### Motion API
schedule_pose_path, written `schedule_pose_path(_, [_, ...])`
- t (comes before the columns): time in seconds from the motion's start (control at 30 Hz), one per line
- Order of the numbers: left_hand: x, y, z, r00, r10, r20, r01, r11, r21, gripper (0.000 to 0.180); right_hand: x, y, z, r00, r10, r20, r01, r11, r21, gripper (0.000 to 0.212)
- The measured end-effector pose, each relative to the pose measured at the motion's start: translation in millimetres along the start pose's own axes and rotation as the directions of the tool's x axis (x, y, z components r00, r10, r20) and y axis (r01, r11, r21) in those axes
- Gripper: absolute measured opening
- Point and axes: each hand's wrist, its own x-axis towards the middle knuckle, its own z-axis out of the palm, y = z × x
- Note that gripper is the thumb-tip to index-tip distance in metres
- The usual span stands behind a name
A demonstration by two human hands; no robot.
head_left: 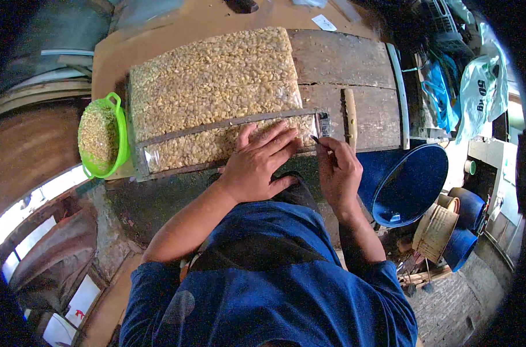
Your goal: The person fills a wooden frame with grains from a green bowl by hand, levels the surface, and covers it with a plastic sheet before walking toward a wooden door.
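A wide slab of pale yellow beans in clear plastic lies on a wooden board. Along its near edge, a strip of the same beans sits inside a narrow wooden frame. My left hand rests on this strip near its right end, fingers stretched out and flat. In my right hand is a small dark, thin tool, pinched between the fingers. Its tip meets the plastic at the strip's right end, beside the frame's end piece. The tool's exact kind is too small to make out.
A green basket of loose beans stands left of the slab. To the right, a wooden stick lies on the bare boards. A large blue barrel stands below the table's right edge. White sacks hang farther right.
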Motion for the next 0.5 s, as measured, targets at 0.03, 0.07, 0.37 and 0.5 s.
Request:
schedule_pose_path(0.03, [0.0, -0.3, -0.6, 1.000, -0.006, 0.023, 0.006, 1.000, -0.005, 0.058, 1.5, -1.8, 1.3, 1.000, -0.011, 0.009, 0.011, 1.000, -0.010, 0.013])
schedule_pose_path(0.07, [0.1, -0.5, -2.0, 0.999, -0.011, 0.045, 0.012, 1.000, -0.010, 0.057, 2.9, -4.0, 2.2, 1.000, -0.021, 0.019, 0.022, 1.000, -0.020, 0.013])
schedule_pose_path(0.37, [0.9, -0.3, -5.1, 0.997, -0.024, 0.069, 0.026, 0.999, -0.021, 0.050, 5.0, -0.1, 9.2, 0.992, -0.078, 0.101, 0.096, 0.979, -0.180, 0.017])
schedule_pose_path(0.5, [0.3, 0.1, -3.1, 1.000, -0.015, 0.020, 0.016, 0.999, -0.048, 0.050, 5.0, 0.6, 8.6, 0.983, -0.137, 0.124, 0.155, 0.976, -0.150, 0.018])
